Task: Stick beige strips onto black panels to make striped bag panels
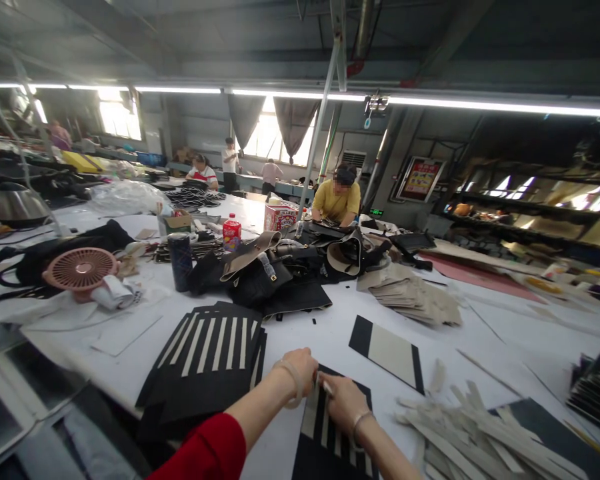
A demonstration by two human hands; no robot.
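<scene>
A black panel (310,455) with several pale strips across it lies in front of me, partly covered by my hands. My left hand (300,370) is closed at the panel's upper edge, its fingertips pinched on the end of a pale strip (310,415). Right beside it, my right hand (347,401) is also closed, thumb and forefinger pinching at the same end; the exact grip is partly hidden. To the left is a stack of black panels (180,400), the top ones with pale strips in a row. Loose pale strips (460,433) lie heaped to the right.
A black panel with a grey sheet (387,350) lies ahead. Behind are black bag pieces (290,267), grey pieces (415,293), a dark tumbler (181,261), a red bottle (231,233) and a pink fan (83,270). A person in yellow (336,197) works across the table.
</scene>
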